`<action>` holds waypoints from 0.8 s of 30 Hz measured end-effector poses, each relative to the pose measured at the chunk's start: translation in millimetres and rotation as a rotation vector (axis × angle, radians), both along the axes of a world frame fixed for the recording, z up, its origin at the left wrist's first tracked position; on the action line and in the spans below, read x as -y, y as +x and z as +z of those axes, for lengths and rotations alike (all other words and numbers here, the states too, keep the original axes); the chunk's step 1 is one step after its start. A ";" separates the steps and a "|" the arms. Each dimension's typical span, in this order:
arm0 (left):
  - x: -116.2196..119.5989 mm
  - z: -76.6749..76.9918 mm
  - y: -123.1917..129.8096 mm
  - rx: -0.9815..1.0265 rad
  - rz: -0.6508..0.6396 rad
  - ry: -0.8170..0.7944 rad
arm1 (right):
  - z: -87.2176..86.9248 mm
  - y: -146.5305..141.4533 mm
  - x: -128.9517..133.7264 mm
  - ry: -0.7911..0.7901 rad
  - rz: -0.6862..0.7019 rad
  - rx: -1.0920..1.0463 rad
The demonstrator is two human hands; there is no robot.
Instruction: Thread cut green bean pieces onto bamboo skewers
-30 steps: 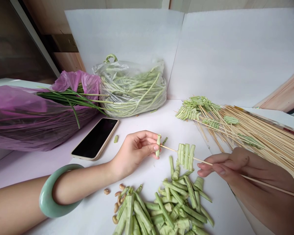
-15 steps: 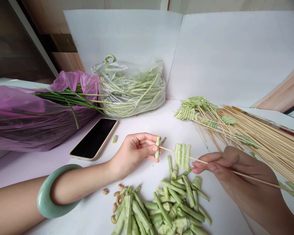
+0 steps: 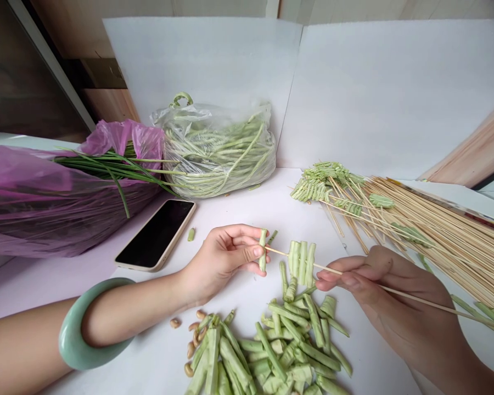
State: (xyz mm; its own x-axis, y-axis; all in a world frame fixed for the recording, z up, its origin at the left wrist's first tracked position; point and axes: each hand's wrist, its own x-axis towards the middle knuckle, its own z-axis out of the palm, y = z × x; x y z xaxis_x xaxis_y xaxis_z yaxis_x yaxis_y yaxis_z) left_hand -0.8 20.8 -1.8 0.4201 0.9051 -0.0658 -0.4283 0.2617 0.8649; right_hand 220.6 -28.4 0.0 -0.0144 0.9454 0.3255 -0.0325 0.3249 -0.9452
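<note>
White tabletop (image 3: 239,214), mid-surface: left hand (image 3: 224,259) pinching an upright cut long-bean piece (image 3: 262,250), right hand (image 3: 379,285) clenching a bamboo skewer (image 3: 411,293) strung with bean pieces (image 3: 300,263), tip apparently touching held piece, loose cut beans (image 3: 280,351) toward near edge.

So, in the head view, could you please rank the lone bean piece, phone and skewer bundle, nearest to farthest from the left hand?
1. Lone bean piece, just left of the left hand.
2. Phone, further left.
3. Skewer bundle, far right.
</note>
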 end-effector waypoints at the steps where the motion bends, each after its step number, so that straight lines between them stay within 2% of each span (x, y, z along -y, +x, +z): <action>1: -0.1 0.2 0.2 0.005 0.002 -0.007 | 0.2 -0.6 0.1 -0.026 -0.019 -0.018; 3: 0.0 0.4 0.6 0.020 0.004 -0.017 | 0.3 -1.1 0.0 -0.050 -0.031 -0.028; 7: 2.7 0.4 1.5 0.021 -0.012 -0.042 | -0.5 -3.3 0.5 -0.046 0.035 -0.007; 11: 6.8 0.1 3.3 0.020 -0.079 -0.074 | -1.4 -9.7 4.4 -0.146 0.053 -0.016; 17: 7.0 0.5 3.6 0.041 -0.054 -0.110 | -1.9 -12.2 2.3 -0.150 0.102 -0.047; 22: 4.3 0.0 1.9 0.028 -0.043 -0.073 | 1.4 -8.5 -3.5 -0.179 0.056 -0.150; 24: 2.1 -0.1 0.4 -0.045 0.023 -0.020 | 4.7 -4.6 -5.6 -0.168 0.025 -0.186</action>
